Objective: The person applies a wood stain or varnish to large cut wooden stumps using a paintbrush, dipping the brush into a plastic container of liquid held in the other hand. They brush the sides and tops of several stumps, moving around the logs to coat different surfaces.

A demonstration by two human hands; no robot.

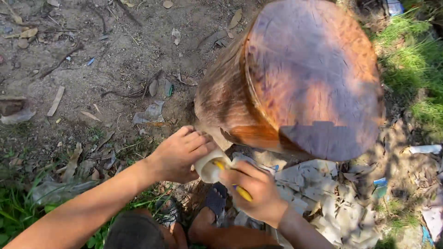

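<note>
Hands worked together below the big round reddish wooden stump point(314, 78): left hand point(182, 154) gripped a pale white cylindrical chunk point(208, 169), right hand point(258, 191) clamped a yellow-handled tool point(235, 184) against it, seemingly carving; steady bracing seemed needed.

Bare dirt ground point(115, 50), scattered with dry leaves point(235, 19), twigs point(60, 62) and small bits of litter point(150, 113). A large round wooden stump point(304, 78) stands on it, tilted. Pale flat scraps point(323, 193), perhaps peelings, lie heaped at its base. Grass point(410, 60) edges the ground on the right and lower left.
</note>
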